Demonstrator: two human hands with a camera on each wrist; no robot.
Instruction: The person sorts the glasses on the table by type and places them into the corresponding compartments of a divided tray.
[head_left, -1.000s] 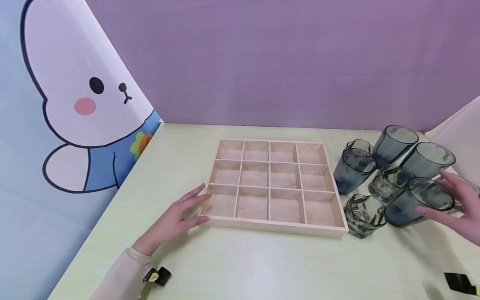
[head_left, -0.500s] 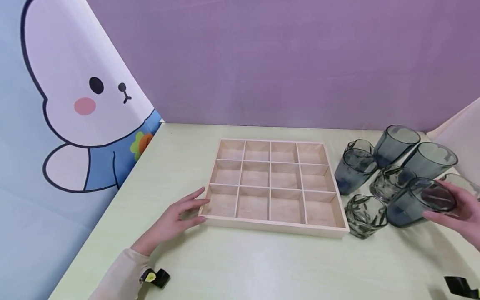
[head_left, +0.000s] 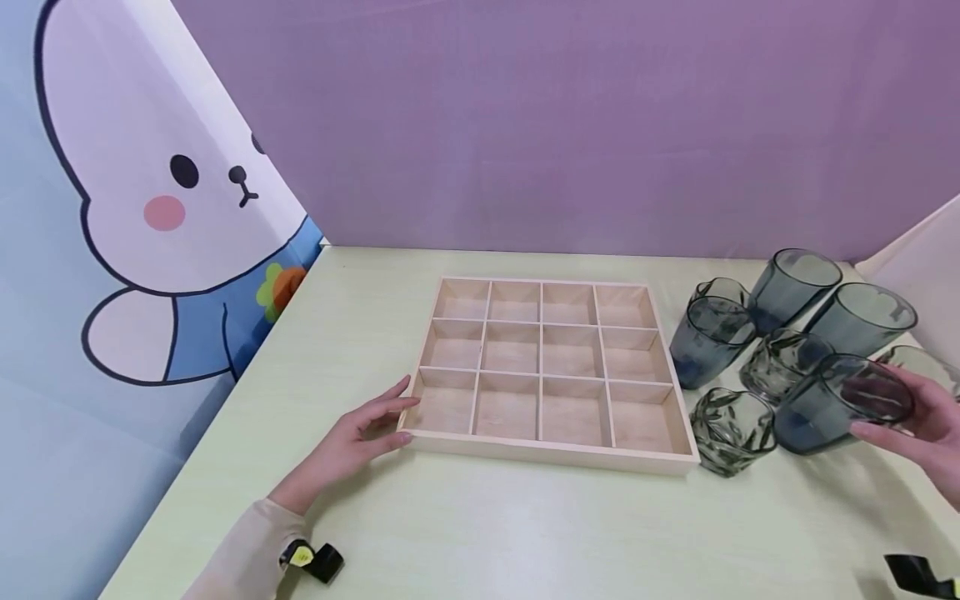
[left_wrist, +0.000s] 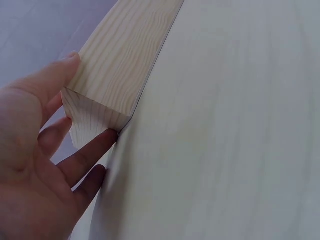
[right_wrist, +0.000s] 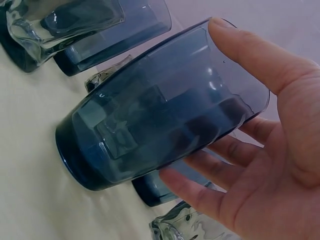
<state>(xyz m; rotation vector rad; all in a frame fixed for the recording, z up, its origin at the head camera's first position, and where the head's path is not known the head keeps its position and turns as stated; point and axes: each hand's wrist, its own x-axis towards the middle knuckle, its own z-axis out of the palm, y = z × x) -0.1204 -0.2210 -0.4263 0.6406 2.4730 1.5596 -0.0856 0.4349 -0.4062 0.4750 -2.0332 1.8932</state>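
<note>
A pale wooden compartment tray (head_left: 551, 457) lies on the table, its sections bare. My left hand (head_left: 356, 442) touches its front left corner, thumb on the front side, other fingers at the left side. The left wrist view shows extended fingers around that wooden corner (left_wrist: 107, 112). On the right, my right hand (head_left: 918, 425) holds a tall blue-grey drinking glass (head_left: 813, 417) near its rim. In the right wrist view, my thumb (right_wrist: 240, 42) lies along one side of this glass (right_wrist: 145, 115) and the other fingers lie along the opposite side.
Several more glasses crowd round the held one: a short faceted glass (head_left: 731, 433) close to the tray, a tall one (head_left: 708, 346) behind it, and another tall one (head_left: 855, 321) at back right. A purple cloth (head_left: 562, 125) hangs behind the table.
My right hand has closed in on the tall glass, its thumb and fingers drawing nearer the rim. My left hand stays at the tray corner. The glasses look unmoved.
</note>
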